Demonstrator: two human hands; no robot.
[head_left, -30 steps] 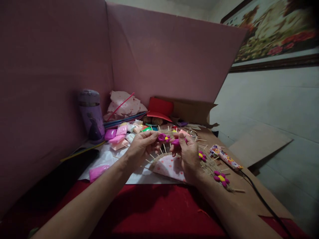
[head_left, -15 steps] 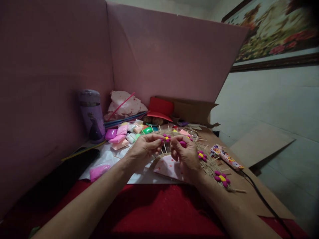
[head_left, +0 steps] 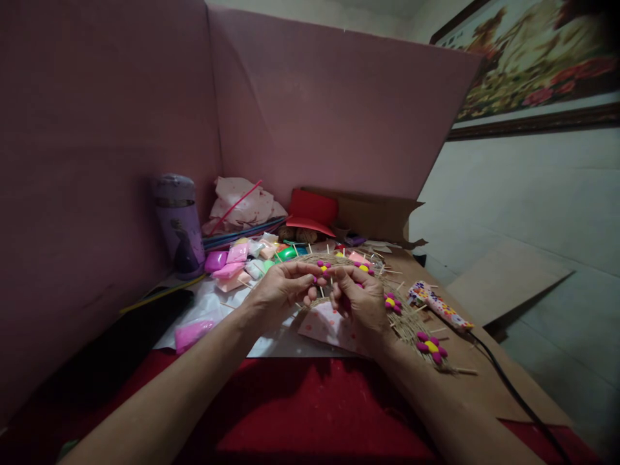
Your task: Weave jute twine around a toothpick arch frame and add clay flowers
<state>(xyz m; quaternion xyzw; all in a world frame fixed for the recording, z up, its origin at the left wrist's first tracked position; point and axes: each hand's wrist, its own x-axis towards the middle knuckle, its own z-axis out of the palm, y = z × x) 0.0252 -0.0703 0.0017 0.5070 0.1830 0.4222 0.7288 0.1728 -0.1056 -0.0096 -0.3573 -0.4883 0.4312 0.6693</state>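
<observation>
Although the left hand (head_left: pixel 281 287) and right hand (head_left: pixel 362 300) sit close, thumbs and forefingers drawn narrow, whether anything is pinched between them cannot be told. Beyond and beneath, the flowered twine weaving (head_left: pixel 409 324) is partly concealed. Room for movement lies over the red cloth (head_left: pixel 310 413), nearer than the white sheet's (head_left: pixel 264 345) front edge.

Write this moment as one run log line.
left hand: contents unclear | right hand: close to left, contents unclear | near both: twine weave bearing purple-petalled flowers | beyond left hand: colourful packets
</observation>
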